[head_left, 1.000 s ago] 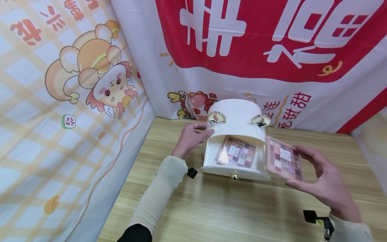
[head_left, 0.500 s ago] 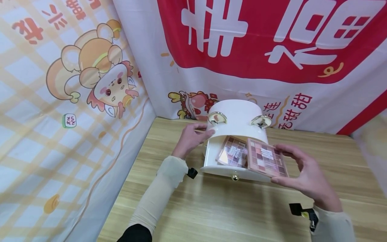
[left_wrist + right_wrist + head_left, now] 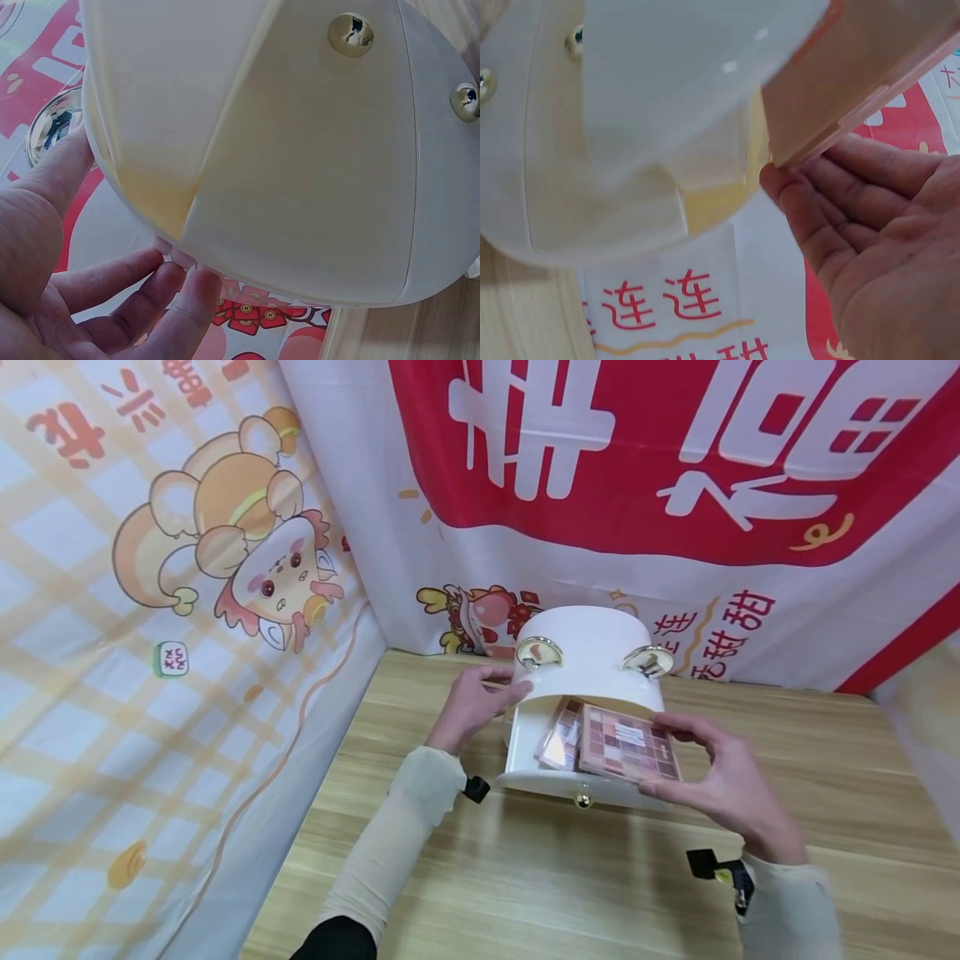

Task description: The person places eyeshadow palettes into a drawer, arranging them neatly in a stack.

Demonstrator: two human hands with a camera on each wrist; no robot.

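Observation:
A white rounded cosmetics organizer (image 3: 587, 635) stands against the back cloth, its top drawer (image 3: 525, 739) pulled out. One eyeshadow palette (image 3: 561, 739) lies tilted in the drawer, partly covered. Above the drawer's right part, my right hand (image 3: 720, 777) pinches a second pink eyeshadow palette (image 3: 628, 743) by its right edge, thumb at the near side and fingers at the far side. In the right wrist view this palette (image 3: 855, 75) overhangs the drawer wall. My left hand (image 3: 476, 702) holds the organizer's left side; the left wrist view shows thumb and fingers (image 3: 120, 281) about its rim.
Two gold-rimmed rings (image 3: 540, 652) stick out from the organizer's front, and a gold knob (image 3: 583, 800) sits on the drawer front. Wooden tabletop (image 3: 525, 885) surrounds the organizer. Printed cloth (image 3: 360, 510) hangs behind and at the left.
My right hand has carried the second palette leftward, from beside the organizer to over the open drawer, where it now covers part of the first palette. My left hand has stayed put.

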